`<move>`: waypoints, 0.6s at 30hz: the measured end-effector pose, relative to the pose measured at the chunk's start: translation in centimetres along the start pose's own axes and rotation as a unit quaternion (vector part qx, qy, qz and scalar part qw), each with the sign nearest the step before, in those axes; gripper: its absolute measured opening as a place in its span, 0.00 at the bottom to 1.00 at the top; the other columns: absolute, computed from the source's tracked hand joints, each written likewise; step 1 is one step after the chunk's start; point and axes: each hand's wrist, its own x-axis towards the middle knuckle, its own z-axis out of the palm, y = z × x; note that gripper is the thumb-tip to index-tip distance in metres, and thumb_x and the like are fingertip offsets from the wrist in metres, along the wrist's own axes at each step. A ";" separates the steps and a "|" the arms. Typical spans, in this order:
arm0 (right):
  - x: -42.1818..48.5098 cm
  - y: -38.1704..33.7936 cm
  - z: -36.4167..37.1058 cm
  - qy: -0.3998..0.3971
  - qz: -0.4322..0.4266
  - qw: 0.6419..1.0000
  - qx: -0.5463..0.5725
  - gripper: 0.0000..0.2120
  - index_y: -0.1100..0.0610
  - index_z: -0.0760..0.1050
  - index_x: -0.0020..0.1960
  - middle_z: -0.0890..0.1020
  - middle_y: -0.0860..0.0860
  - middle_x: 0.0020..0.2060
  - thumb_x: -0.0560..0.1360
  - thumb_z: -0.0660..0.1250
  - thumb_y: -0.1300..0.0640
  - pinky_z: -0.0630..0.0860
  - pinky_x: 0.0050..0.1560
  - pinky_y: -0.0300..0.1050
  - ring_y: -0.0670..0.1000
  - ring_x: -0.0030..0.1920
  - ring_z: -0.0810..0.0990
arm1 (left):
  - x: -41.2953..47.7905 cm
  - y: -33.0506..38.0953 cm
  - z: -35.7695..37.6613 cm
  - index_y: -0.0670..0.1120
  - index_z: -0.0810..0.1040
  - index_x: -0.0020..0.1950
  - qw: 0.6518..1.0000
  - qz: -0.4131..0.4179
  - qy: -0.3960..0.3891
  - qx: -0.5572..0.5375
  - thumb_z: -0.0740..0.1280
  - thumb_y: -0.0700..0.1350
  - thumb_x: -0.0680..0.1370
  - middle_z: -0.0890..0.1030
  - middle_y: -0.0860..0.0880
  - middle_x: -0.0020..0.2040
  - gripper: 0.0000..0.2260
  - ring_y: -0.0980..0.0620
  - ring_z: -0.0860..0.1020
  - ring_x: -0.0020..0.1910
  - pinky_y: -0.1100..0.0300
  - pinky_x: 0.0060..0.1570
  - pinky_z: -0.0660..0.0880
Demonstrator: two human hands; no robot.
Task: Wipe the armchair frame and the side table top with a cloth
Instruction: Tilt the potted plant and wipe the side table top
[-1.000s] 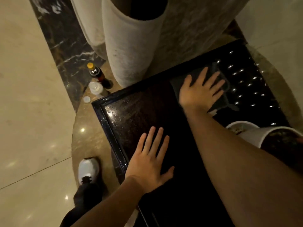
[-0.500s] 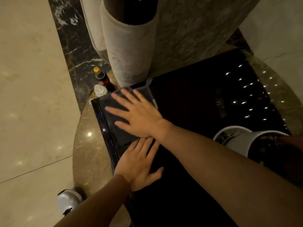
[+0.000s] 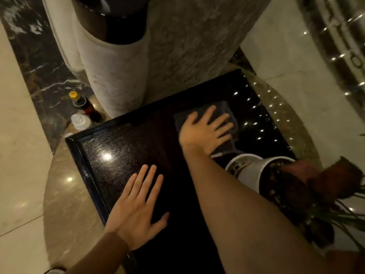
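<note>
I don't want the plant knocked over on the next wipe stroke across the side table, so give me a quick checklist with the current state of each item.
1. Cloth flat under the right hand: ok, palm and spread fingers press it onto the table top.
2. Left hand bracing: ok, flat on the near part of the top, apart from the cloth.
3. Clearance to the white plant pot: not ok, the pot stands right beside the right wrist.
4. Path toward the left edge: ok, nothing lies on the top there.
5. Bottles out of the way: ok, they stand on the floor beyond the table corner.
6. Surface already clean: cannot tell, glare and dim light.
</note>
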 end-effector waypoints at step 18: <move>8.7 -1.3 -1.8 -0.031 0.080 0.995 0.058 0.36 0.43 0.39 0.81 0.36 0.61 0.80 0.78 0.43 0.31 0.30 0.68 0.79 0.76 0.74 0.30 | 0.6 -0.4 1.8 0.40 0.62 0.77 0.995 0.019 0.095 0.016 0.57 0.66 0.74 0.57 0.38 0.79 0.40 0.38 0.55 0.79 0.40 0.75 0.56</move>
